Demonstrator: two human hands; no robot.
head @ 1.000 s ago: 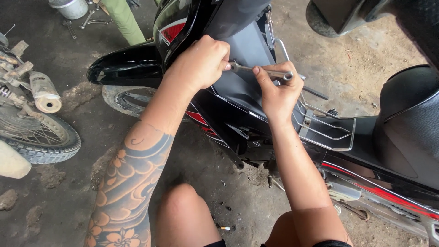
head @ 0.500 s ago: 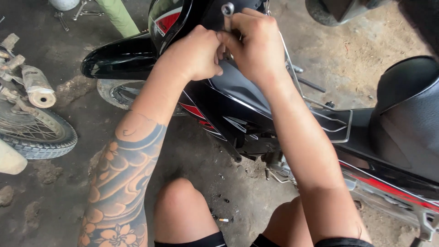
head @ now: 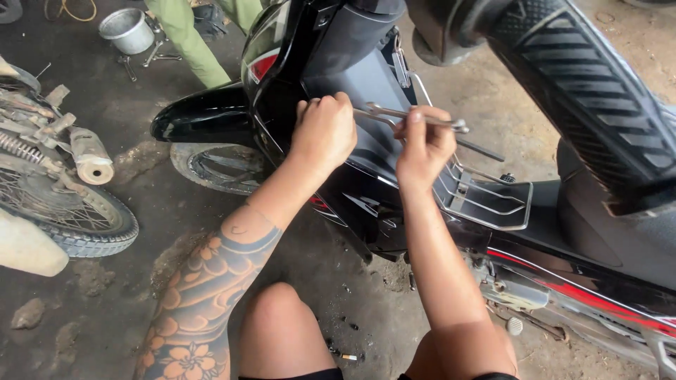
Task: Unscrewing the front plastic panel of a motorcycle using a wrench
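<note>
Against the black motorbike panel, the right hand pinches a metal wrench in closed fingers; the left hand grips the panel's edge, fingers curled.

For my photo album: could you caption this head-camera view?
Left hand grips the black motorcycle's plastic leg shield while right hand holds a slim metal wrench beside it.

at far left a spoked wheel with a knobbly black tyre rests on the stained concrete floor, a dusty grey exhaust pipe just above it. up top, a small round metal pot sits beside a person's green trouser legs. small bolts scatter low centre.
</note>
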